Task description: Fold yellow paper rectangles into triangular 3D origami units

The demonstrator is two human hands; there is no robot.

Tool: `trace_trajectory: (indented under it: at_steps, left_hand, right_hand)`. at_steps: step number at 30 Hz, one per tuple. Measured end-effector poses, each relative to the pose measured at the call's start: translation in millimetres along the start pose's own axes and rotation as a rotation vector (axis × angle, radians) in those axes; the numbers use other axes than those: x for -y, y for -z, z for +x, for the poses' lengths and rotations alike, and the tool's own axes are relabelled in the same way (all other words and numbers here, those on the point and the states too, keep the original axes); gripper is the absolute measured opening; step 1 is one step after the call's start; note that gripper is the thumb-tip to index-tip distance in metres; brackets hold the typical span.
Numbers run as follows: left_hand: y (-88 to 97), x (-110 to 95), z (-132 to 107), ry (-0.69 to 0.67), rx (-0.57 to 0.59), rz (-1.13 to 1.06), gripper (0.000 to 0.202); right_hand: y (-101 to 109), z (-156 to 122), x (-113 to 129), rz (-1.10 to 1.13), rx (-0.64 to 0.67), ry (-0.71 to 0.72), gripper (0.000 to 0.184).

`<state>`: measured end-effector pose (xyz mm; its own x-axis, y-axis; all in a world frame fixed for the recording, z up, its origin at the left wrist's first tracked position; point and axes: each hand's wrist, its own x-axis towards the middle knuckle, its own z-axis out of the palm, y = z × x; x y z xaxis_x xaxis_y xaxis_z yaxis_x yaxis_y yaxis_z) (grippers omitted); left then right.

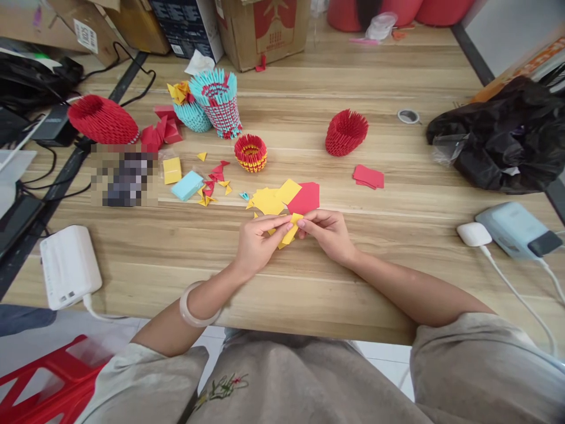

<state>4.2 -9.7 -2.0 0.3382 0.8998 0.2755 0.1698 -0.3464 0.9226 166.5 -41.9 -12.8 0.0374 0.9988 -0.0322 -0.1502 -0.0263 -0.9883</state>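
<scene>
Both hands meet over the wooden table (309,282), pinching one small yellow paper piece (291,229) between their fingertips. My left hand (258,241) grips its left side with fingers curled; a pale bangle circles that wrist. My right hand (329,232) pinches the right end. Just beyond the hands lie loose yellow paper sheets (271,199) and a red paper sheet (305,197).
Behind stand folded-paper models: a red-and-yellow ring (251,152), a red cup (345,132), a teal-and-red vase (218,101), a red dome (102,119). Small folded triangles (214,179), a red paper stack (368,176), a white box (68,265), chargers (514,229), a black bag (498,138) and cardboard boxes surround.
</scene>
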Motion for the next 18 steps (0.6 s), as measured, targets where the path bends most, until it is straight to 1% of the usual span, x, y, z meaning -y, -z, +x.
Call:
trace_trajectory:
  at_steps: [8, 11, 15, 18]
  left_hand:
    - [1.0, 0.9, -1.2, -0.123, 0.063, 0.083, 0.014]
    - [0.7, 1.6, -2.2, -0.141, 0.049, 0.091, 0.014]
    - [0.7, 1.9, -2.8, -0.147, -0.001, 0.072, 0.016]
    - [1.0, 2.3, -2.3, -0.14, 0.018, 0.063, 0.016]
  right_hand:
    - [1.7, 0.0, -4.1, 0.043, -0.067, 0.0, 0.024]
    - [1.1, 0.4, -3.8, 0.028, -0.082, 0.0, 0.025]
    - [0.0, 0.5, -0.9, -0.006, -0.027, -0.01, 0.022]
    - [-0.1, -0.2, 0.4, -0.03, 0.0, -0.005, 0.024]
